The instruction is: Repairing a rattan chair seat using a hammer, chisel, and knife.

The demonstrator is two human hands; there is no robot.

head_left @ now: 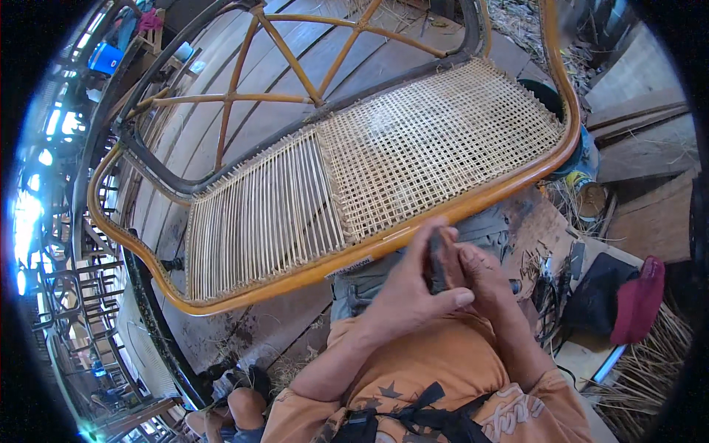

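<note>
In front of my belly, my left hand (413, 284) wraps its fingers around a small, dark, oblong block (442, 258), worn and brownish. My right hand (484, 273) presses its curled fingers against the block's other side. What kind of thing the block is, I cannot make out. Just beyond both hands runs the glossy bent-rattan rim (413, 233) of a seat frame. Its right part carries a woven cane panel (436, 140), an open grid. On the left part, cane strands (262, 218) run one way only, side by side.
Rattan crossbars (284, 59) form the frame's far part, above a plank floor (288, 347). To the right lie a dark and maroon cloth item (639, 299), loose cane strips (650, 369) and wooden boards (657, 214). Another person's knee (246, 406) shows at the lower left.
</note>
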